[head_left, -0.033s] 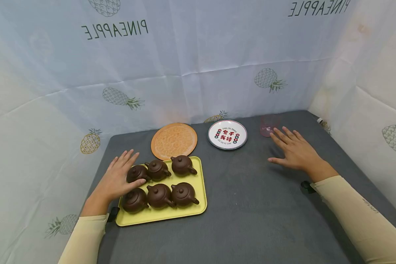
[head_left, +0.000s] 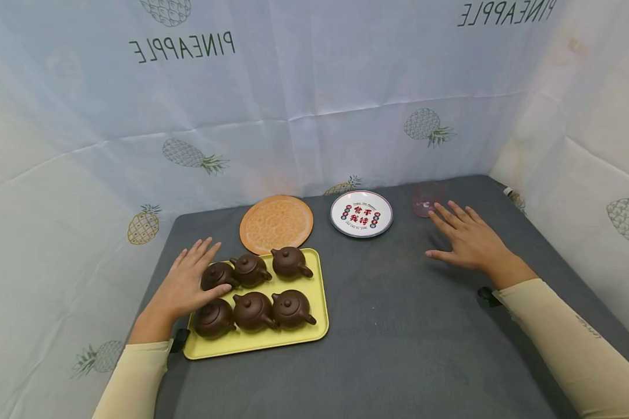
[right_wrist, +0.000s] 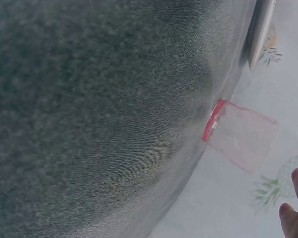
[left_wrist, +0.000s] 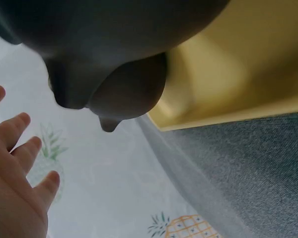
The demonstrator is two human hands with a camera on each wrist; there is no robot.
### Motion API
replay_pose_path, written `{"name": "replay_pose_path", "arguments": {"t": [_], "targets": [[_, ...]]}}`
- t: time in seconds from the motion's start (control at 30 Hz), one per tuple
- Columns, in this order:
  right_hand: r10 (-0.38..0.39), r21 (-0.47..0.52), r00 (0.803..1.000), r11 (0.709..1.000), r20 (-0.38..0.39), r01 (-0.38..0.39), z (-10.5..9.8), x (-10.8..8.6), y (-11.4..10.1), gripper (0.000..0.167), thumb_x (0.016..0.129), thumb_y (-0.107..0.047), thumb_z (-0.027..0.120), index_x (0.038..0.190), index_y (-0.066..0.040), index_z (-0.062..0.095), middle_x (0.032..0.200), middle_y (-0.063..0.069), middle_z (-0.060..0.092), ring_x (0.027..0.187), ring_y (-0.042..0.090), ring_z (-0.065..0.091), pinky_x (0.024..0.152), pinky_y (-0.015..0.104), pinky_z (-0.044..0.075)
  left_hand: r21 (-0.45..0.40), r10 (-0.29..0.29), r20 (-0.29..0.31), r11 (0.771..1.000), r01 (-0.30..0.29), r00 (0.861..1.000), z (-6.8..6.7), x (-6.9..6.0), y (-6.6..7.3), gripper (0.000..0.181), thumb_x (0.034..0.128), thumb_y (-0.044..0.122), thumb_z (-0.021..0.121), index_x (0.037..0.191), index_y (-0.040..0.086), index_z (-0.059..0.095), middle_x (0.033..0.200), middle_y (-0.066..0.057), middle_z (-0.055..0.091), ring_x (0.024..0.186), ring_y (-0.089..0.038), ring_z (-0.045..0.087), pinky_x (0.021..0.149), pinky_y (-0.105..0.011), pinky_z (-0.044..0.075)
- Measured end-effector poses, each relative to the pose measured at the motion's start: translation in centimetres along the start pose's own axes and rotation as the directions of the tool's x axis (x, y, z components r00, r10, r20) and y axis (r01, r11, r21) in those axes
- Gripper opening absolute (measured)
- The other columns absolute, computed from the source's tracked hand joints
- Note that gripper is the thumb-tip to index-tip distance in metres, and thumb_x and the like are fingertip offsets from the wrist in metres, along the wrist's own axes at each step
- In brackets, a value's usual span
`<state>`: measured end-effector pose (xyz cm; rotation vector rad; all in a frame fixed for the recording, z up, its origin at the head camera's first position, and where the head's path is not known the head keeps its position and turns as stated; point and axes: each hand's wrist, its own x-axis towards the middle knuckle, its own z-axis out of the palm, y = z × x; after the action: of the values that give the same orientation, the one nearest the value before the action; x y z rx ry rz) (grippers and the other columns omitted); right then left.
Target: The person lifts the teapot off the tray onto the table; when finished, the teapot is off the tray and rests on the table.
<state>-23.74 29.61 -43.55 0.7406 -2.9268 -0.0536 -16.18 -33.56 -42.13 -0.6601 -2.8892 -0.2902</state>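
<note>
On the grey bench [head_left: 377, 355] I see six brown teapots [head_left: 253, 311] on a yellow tray [head_left: 318, 294], the left hand [head_left: 188, 285] spread at its left end. The right hand [head_left: 466, 238], also spread, is near a pink glass [head_left: 424, 202] just beyond.

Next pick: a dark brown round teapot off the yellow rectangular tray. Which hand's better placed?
Left hand, likely: its grip is empty and close to the left-end teapots on the tray. The right hand is far off, near the transparent pink cup.

Orange mat [head_left: 276, 224], white plate [head_left: 361, 214], pineapple-print cloth [head_left: 314, 70]
</note>
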Motion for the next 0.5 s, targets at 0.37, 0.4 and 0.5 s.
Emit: {"name": "replay_pose_path", "arguments": {"t": [0.37,0.4,0.5], "targets": [[-0.011,0.055,1.000,0.998,-0.021,0.012,-0.5,0.9,-2.0,0.099,0.085,-0.071,0.055,0.154,-0.006,0.027,0.158,0.018,0.020,0.145,0.039,0.012,0.112,0.058,0.010,-0.011,-0.018,-0.029,1.000,0.018,0.999,-1.0,-0.5,-0.1,0.087,0.0858,0.055,0.067,0.154,0.016,0.030,0.158,-0.016,0.022,0.142,-0.040,0.020,0.109,-0.061,0.016],[-0.012,0.071,1.000,0.997,-0.027,0.014,-0.6,1.2,-2.6,0.099,0.085,-0.070,0.056,0.154,-0.005,0.027,0.157,0.019,0.022,0.144,0.039,0.014,0.112,0.058,0.011,-0.031,-0.038,-0.041,0.999,0.037,0.998,-1.3,-0.5,-0.3,0.086,0.0862,0.053,0.067,0.154,0.016,0.030,0.157,-0.017,0.024,0.141,-0.041,0.022,0.107,-0.063,0.019],[-0.014,0.141,0.999,0.990,-0.045,0.020,-1.0,2.6,-4.8,0.097,0.086,-0.068,0.057,0.153,-0.003,0.028,0.154,0.021,0.027,0.141,0.040,0.023,0.111,0.056,0.019,-0.122,-0.124,-0.080,0.986,0.114,0.989,-2.3,-0.9,-1.4,0.081,0.0891,0.045,0.067,0.154,0.016,0.030,0.153,-0.021,0.030,0.136,-0.046,0.028,0.101,-0.068,0.024]]}}
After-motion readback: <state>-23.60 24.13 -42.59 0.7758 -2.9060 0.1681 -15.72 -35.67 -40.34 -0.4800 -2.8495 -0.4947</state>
